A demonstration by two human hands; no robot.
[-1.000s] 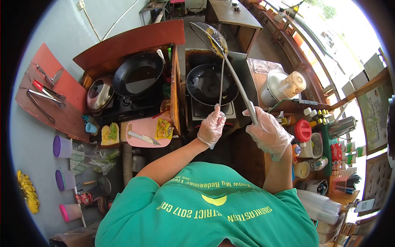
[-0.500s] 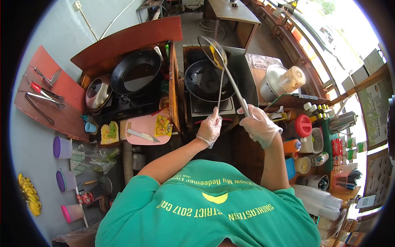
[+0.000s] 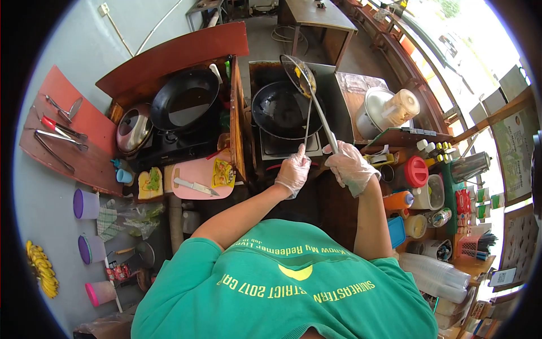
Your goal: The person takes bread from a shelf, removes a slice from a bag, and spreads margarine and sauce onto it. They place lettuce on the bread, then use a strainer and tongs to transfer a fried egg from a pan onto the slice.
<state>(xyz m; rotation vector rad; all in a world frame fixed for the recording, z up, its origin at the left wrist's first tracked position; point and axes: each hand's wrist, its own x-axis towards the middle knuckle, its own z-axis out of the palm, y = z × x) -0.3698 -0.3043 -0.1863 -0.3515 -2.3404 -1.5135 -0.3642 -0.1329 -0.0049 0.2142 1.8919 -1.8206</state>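
Note:
My right hand (image 3: 353,168), in a clear plastic glove, is closed round the long metal handle of a skimmer (image 3: 319,110). The skimmer's round head is raised over the far rim of a dark wok (image 3: 280,116), with yellow, egg-like food (image 3: 305,80) in it. My left hand (image 3: 293,170), gloved too, grips a thin metal-handled utensil (image 3: 307,124). Its tip meets the skimmer head by the food, and its exact shape is hard to make out. Dark, shiny oil lies in the wok, which sits on a stove (image 3: 289,148).
Left of the wok, a large black pan (image 3: 186,101) holds liquid beside a lidded pan (image 3: 134,129). A pink cutting board (image 3: 197,175) carries a knife (image 3: 196,186) and a yellow packet (image 3: 223,172). Bread with lettuce (image 3: 150,183) lies nearby. A pot (image 3: 375,107) stands right.
The skimmer head and the yellow food have shifted slightly right and a little lower. Both hands have moved a little: the left rightward, the right slightly leftward.

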